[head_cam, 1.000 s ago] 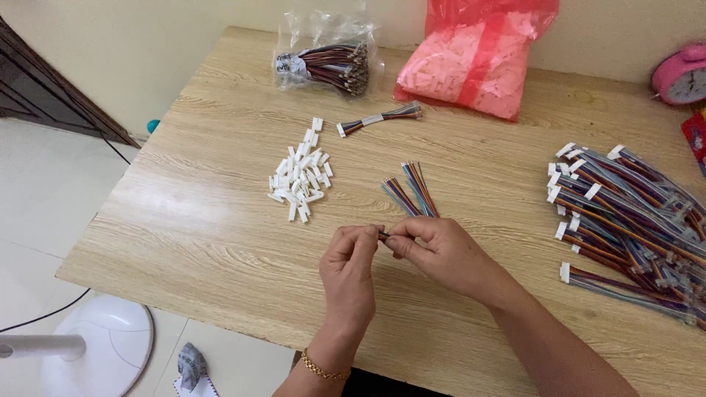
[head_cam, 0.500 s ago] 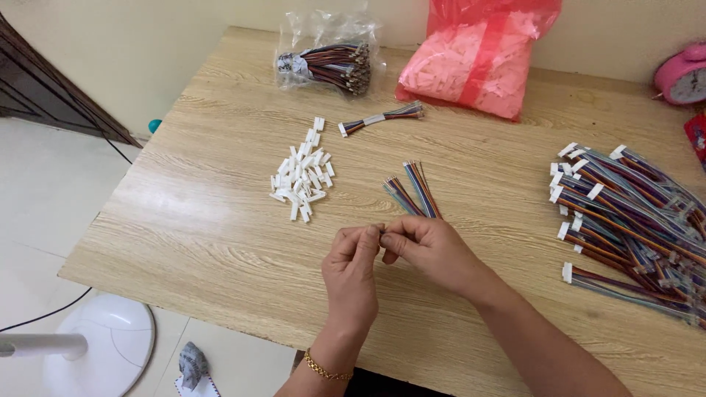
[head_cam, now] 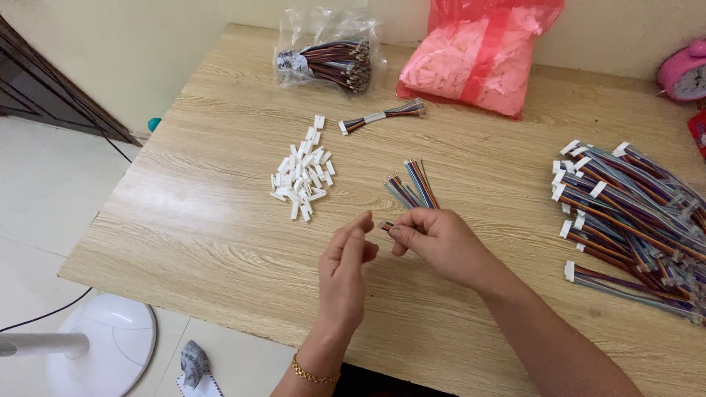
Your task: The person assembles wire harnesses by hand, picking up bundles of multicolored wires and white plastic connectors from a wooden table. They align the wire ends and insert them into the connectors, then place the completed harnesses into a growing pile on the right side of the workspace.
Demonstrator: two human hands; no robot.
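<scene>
**Wire bundles and white housings laid out on a wood-grain surface**

Setting: pale wood-grain surface (head_cam: pixel 220 242) by a cream wall, tiled floor to its left; white round fan base (head_cam: pixel 110 342) on the floor at 8 o'clock.

1. Right hand (head_cam: pixel 437 239), centre of the surface. Fingers pinched together on the near end of a short multicoloured wire bundle (head_cam: pixel 385 226), only its tip showing at the fingertips. Held just above the surface, pointed toward the other hand, presumably so the bare end is easy to reach.

2. Left hand (head_cam: pixel 349 268), just beside the right at 7 o'clock of it. Fingers loosely apart, holding nothing I can make out; a gold bracelet (head_cam: pixel 309 373) at the wrist.

3. Loose wire lengths (head_cam: pixel 412 184), at 12 o'clock of the hands, lying flat and near them, likely stock kept in reach.

4. Pile of small white connector housings (head_cam: pixel 303 175), at 10 o'clock of the hands, heaped together, apart from the wires.

5. Single wire bundle with a white housing fitted (head_cam: pixel 381 117), farther back, lying alone.

6. Large heap of bundles with white housings (head_cam: pixel 632 220), at 3 o'clock, well apart from the loose parts; seemingly finished pieces kept to one side.

Containers:
7. Clear plastic bag (head_cam: pixel 323 55), far edge, holding a bunch of multicoloured wires.
8. Red plastic bag (head_cam: pixel 478 51), beside it, packed with small white pieces.

9. Pink alarm clock (head_cam: pixel 685 73), far right corner.
</scene>
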